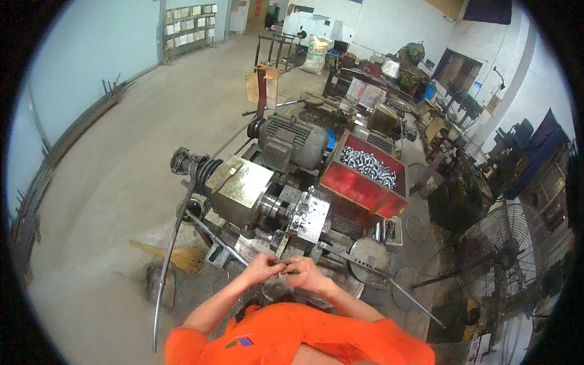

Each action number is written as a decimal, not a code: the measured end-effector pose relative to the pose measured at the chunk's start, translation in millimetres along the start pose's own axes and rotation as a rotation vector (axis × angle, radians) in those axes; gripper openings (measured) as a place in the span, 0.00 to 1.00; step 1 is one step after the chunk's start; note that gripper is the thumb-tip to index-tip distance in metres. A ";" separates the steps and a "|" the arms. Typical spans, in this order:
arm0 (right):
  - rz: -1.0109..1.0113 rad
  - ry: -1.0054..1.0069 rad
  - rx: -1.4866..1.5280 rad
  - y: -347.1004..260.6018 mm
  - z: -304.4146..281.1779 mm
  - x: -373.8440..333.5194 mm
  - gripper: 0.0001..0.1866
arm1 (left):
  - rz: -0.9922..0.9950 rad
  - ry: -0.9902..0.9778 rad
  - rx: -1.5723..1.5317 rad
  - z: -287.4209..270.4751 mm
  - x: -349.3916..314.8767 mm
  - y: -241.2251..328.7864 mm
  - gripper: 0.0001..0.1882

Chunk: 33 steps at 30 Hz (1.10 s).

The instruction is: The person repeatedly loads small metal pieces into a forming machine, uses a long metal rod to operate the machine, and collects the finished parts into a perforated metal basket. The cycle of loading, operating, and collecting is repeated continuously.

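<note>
My left hand (263,269) and my right hand (303,274) meet in front of my body, fingertips curled together. Whatever lies between the fingers is too small and dark to make out. Just beyond them stands a lathe-like machine, with a worn metal headstock cover (243,185), a round spindle (271,205) and a shiny square metal block (311,218). Neither hand appears to touch these parts. A flat bar with holes (353,258) extends to the right of my hands, over a round metal disc (369,252).
A red bin (359,193) of small shiny metal parts (368,165) sits right of the motor (293,143). Long rods (163,280) slant along the left, near a straw broom (185,258). A large caged fan (505,255) stands at right. More machinery (395,79) fills the back.
</note>
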State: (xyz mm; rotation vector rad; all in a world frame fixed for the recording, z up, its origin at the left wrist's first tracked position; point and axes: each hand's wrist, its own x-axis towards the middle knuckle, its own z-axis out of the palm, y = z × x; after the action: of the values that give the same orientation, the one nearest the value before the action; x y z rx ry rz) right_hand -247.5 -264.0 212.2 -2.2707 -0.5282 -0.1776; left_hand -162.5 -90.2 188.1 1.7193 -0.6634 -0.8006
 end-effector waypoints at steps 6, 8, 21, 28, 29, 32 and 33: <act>-0.159 -0.071 -0.223 4.1 -5.9 24.4 0.12 | 0.024 0.016 0.018 -43.6 -30.7 15.8 0.16; -0.159 0.011 -0.235 14.3 -10.8 38.9 0.12 | -0.084 0.253 0.132 -81.4 -59.5 4.8 0.16; 0.269 -0.031 -0.598 110.2 -18.6 136.5 0.10 | -0.418 1.039 0.478 -185.7 -273.3 -145.0 0.13; 0.346 -0.127 -0.564 123.5 -19.2 146.0 0.10 | -0.594 0.896 0.308 -136.5 -265.2 -127.3 0.16; 0.353 -0.175 -0.528 114.8 -21.0 151.2 0.12 | -0.607 0.869 0.345 -136.1 -267.0 -129.0 0.16; 0.270 -0.105 -0.568 114.3 -18.5 153.0 0.10 | -0.582 0.893 0.539 -143.1 -263.6 -151.4 0.17; 0.208 -0.063 -0.622 124.7 -17.7 150.2 0.09 | -0.576 0.878 0.592 -148.4 -257.8 -157.9 0.18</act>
State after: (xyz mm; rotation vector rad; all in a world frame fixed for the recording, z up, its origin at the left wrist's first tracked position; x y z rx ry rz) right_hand -57.9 -305.2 184.0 -2.9257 -0.2853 -0.1840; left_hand -198.9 236.2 113.7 2.5897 0.2545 -0.1256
